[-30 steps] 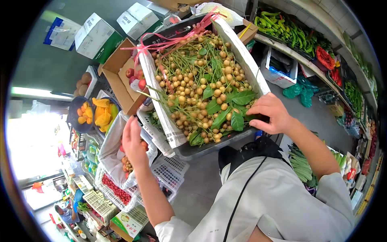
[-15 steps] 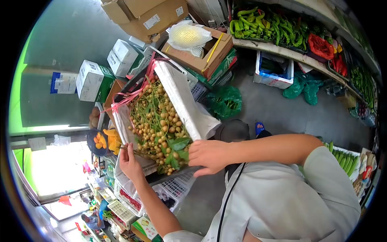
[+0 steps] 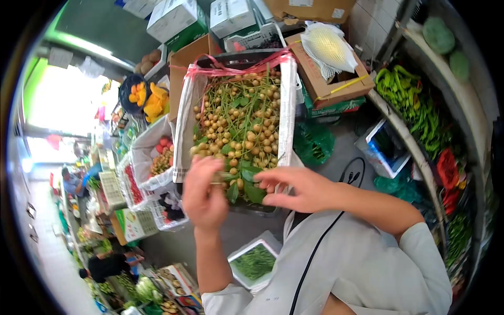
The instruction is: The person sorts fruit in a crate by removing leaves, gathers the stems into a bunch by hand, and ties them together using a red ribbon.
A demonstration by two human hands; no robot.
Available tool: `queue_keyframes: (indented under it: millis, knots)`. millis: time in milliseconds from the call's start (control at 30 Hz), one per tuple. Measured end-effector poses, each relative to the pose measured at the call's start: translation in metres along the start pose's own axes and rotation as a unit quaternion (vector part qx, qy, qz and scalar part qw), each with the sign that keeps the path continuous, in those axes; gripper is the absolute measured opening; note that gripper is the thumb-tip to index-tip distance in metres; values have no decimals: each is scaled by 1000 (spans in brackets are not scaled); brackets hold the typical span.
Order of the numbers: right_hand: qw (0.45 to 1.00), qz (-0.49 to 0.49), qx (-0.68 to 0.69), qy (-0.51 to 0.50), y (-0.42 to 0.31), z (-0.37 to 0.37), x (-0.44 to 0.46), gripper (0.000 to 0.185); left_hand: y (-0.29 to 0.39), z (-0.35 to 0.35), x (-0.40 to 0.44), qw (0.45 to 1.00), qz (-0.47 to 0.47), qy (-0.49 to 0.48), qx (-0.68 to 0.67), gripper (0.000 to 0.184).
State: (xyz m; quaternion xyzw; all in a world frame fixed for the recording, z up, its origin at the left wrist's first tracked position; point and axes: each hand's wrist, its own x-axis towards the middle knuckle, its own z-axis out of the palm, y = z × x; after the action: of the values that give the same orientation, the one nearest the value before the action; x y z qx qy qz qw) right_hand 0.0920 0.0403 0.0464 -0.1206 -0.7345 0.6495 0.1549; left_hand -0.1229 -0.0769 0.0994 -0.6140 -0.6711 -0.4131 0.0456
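A paper-lined box [image 3: 286, 115] is filled with small round tan fruit [image 3: 252, 138] on green stems, with green leaves [image 3: 254, 193] near the front edge. My left hand [image 3: 206, 193], blurred by motion, is over the front left corner. Its fingers are closed at the end of a fruit stem; the exact grip is partly hidden. My right hand [image 3: 299, 188] reaches in from the right, fingertips at the leaves. Its fingers are bent and the thumb is apart from them, with nothing clearly held. Pink ribbon [image 3: 239, 69] runs along the box's far edge.
A carton [image 3: 336, 86] with a net-wrapped fruit [image 3: 329, 46] stands at the back right. A green plastic bag [image 3: 314, 143] lies beside the box. Green peppers [image 3: 412, 102] fill a shelf on the right. Left are white-lined baskets [image 3: 149, 142]; a tray of greens [image 3: 254, 262] is below.
The view has turned, so the box now stands nearly straight ahead. My left hand has come in over the box's front, closer to my right hand. The right fingers have lifted and bent at the leaves.
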Motion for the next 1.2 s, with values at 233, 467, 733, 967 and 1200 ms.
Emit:
queue_keyframes:
  millis: [233,467,733,967,1200]
  knots:
    - [976,-16,-205,72,-32,-49,11,51,15,79,3,991,52,-114,-53,33]
    - [930,67,-360,-33,-35,-59,39,29,26,104,-13,989,-102,12,-104,49]
    - [967,115,-154,-167,-15,-101,86,28,57,94,-37,899,-288,242,-225,36]
    - [924,227,121,-285,-23,-126,110,32,92,130,-9,741,-461,161,-460,45]
    - [856,179,116,-471,-25,-116,113,30,108,130,1,618,-333,348,-621,47]
